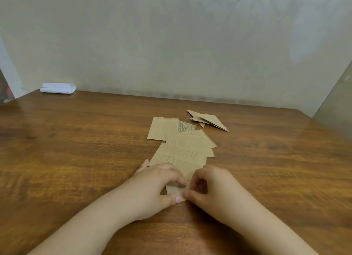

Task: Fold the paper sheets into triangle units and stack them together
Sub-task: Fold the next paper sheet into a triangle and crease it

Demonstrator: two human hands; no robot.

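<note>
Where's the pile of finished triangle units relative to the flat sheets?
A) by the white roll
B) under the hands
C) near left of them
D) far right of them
D: the folded triangle units lie beyond and right of the flat sheets, apart from both hands.

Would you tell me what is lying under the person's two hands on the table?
A small brown paper piece shows between the left hand and right hand, both pinching it. How far it is folded is hidden. The left hand also overlaps the flat sheets.
</note>
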